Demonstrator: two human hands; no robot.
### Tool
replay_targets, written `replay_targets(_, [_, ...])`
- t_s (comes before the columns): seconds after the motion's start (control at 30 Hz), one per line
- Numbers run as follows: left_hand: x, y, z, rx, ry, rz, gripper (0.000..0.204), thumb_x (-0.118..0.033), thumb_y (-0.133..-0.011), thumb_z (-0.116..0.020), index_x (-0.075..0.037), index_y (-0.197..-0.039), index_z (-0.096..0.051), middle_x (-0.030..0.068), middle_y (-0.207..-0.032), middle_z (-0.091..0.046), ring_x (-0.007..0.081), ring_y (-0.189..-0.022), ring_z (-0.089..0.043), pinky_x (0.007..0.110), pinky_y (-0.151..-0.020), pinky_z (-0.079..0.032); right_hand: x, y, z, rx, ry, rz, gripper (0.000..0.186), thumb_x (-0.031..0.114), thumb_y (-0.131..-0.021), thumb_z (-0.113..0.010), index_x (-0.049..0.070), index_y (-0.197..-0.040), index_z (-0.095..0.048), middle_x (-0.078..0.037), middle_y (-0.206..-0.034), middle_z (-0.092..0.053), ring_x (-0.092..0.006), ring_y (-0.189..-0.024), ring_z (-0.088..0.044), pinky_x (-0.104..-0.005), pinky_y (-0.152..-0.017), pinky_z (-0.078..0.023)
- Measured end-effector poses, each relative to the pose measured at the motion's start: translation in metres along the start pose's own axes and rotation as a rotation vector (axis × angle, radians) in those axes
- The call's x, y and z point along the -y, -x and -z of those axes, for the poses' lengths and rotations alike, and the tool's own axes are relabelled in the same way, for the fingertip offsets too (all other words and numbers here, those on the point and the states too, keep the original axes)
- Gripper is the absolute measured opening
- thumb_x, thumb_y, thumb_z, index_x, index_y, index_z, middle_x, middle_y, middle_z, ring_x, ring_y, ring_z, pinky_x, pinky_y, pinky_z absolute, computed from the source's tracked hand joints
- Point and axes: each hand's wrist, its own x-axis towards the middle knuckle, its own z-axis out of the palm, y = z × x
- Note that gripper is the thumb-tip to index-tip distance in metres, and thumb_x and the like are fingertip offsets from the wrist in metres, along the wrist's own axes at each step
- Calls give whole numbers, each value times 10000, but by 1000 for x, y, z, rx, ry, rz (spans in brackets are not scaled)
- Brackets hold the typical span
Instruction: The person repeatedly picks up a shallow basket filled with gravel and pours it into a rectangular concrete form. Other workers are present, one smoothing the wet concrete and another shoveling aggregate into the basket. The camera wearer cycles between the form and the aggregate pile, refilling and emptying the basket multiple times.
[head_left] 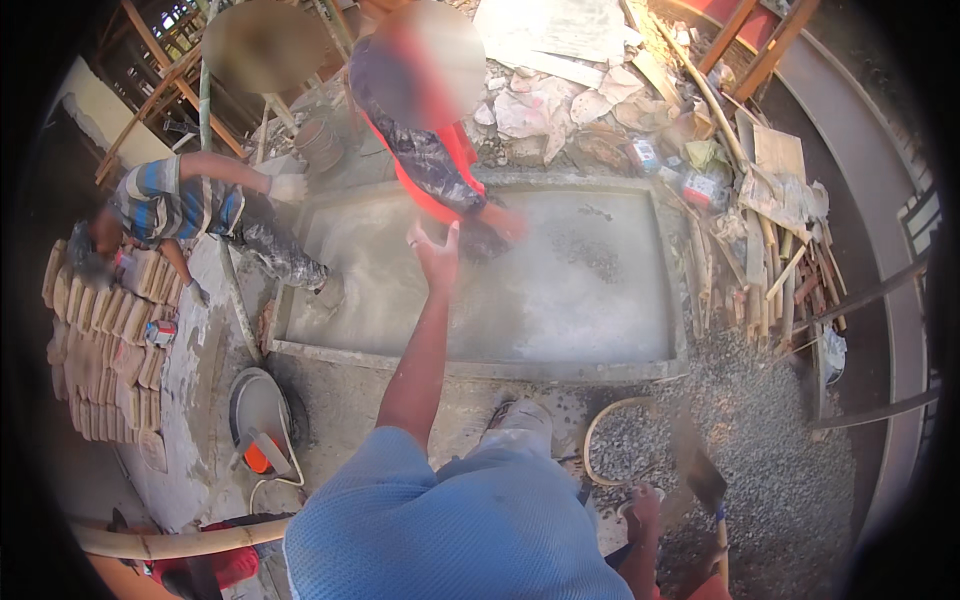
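Note:
My left hand (437,255) is stretched out ahead of me, fingers apart and holding nothing, over the near part of a wet grey concrete slab (580,300) framed by a low rim. My right hand (641,506) is low at the right with its fingers curled, beside the rim of a round pan (596,430) that lies on gravel. What it grips is not clear. A blurred shovel blade (701,472) hangs just right of that hand. A person in a red vest (432,160) bends over the slab's far side, one hand on the concrete.
A person in a striped shirt (170,200) crouches at the slab's left edge. Stacked bricks (100,340) lie far left. A metal basin (255,400) with an orange-handled trowel (262,455) sits near my feet. Gravel (770,450), wood scraps (775,270) and a bamboo pole (170,543) surround me.

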Motion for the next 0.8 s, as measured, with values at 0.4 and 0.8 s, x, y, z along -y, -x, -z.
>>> replay_targets(0.4, [-27,-173,-106,49,-194,496,728,-294,-655,-745,-4,-1215,-380,227,-1119,-542,371,-1053,-540,465,-872,-437,719,-112,167,-419,45,1460,1184,360,-650,-793,-28,-1423,15,-300,-1436,-156,-440,-1324,-215,-461,-1076,-258])
replay_targets(0.8, [41,-243,-195,-220,-50,444,786,-282,-656,-778,137,-1182,-371,282,-1091,-540,366,-979,-561,402,-864,-438,722,-169,85,-386,-622,1579,256,138,-847,-563,47,-632,-456,-112,-551,-411,-293,-491,-478,-363,-472,-364])
